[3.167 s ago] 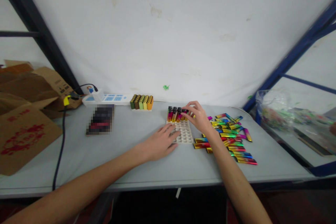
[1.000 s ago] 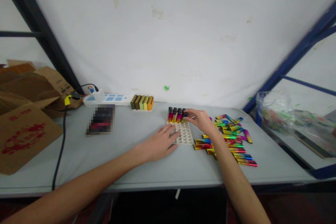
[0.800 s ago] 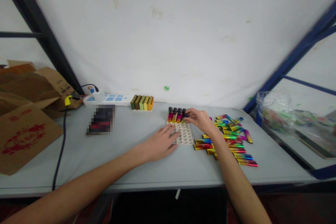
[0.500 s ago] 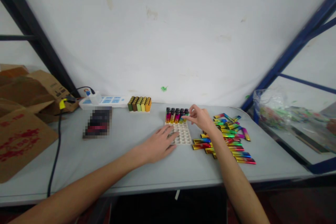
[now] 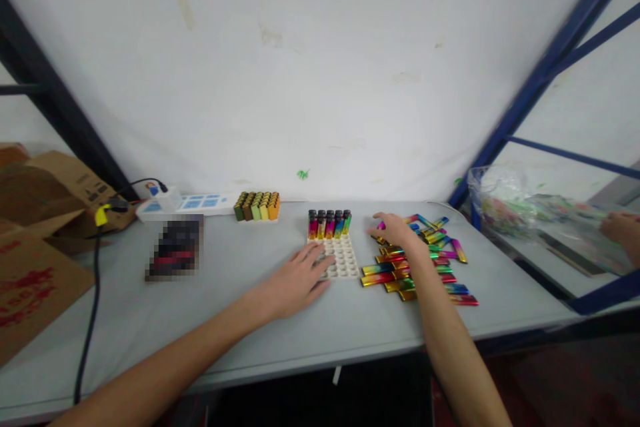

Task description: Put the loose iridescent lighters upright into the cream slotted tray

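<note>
My left hand [image 5: 301,283] lies with fingers spread over the left side of a white tray [image 5: 345,257] with rows of holes. Shiny multicoloured lighters [image 5: 329,225] with black tops stand upright in the tray's far rows. My right hand [image 5: 395,232] is over the left edge of a pile of similar lighters [image 5: 395,275], which lie flat to the right of the tray. Its thumb and fingers are apart around a magenta lighter [image 5: 381,225]; whether they touch it is unclear.
A block of green, brown and yellow lighters [image 5: 257,207] stands at the back near a power strip [image 5: 200,203]. On the left are cardboard boxes [image 5: 45,267], a black cable [image 5: 90,320] and a pixelated dark item [image 5: 176,247]. Another person's hand [image 5: 623,230] shows beyond the blue frame [image 5: 545,73].
My right hand has moved right, from the upright lighters to the loose pile. My left hand stays on the tray. The view has shifted slightly, and another person's hand shows more at the right.
</note>
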The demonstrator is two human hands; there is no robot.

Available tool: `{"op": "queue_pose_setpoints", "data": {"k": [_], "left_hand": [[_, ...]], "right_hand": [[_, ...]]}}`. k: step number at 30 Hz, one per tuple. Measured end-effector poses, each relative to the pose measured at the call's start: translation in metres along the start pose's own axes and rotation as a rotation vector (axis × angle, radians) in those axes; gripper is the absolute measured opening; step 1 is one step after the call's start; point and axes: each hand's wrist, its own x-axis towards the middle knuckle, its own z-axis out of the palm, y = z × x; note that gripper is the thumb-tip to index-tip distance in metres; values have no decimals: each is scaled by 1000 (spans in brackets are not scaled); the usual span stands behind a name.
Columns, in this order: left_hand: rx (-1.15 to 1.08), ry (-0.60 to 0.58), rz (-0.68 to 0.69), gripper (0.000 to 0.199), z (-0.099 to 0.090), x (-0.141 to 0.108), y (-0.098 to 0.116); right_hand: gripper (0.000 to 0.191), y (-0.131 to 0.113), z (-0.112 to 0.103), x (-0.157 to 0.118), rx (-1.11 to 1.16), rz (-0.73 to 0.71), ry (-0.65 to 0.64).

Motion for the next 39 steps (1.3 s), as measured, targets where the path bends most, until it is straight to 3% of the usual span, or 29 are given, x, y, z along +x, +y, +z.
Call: {"op": "queue_pose_setpoints", "data": {"k": [3,5,11,16,20,27,34,39], "left_hand": [[3,-3,2,48,-1,0,0],[9,-5,4,48,-1,0,0],[36,-21,1,49,-1,0,0],[5,-18,-5,47,-3,1,2],[1,-11,-7,47,-2,0,2],[6,17,3,46,1,-1,1],[13,-5,-4,47,-3,0,2],[16,5,3,46,-3,0,2]], "right_hand": [[69,-4,1,-1,-68,127,14],[73,-7,2,-1,-89,177,21],[50,-11,2,9,174,-71,108],[36,-22,-1,15,432,-191,185],[48,-36,-3,11,705,-209,238],[53,-53,-7,4,908,-290,75],[51,-58,-19,-1,754,-277,111],[55,-64,-21,-4,824,-241,11]]}}
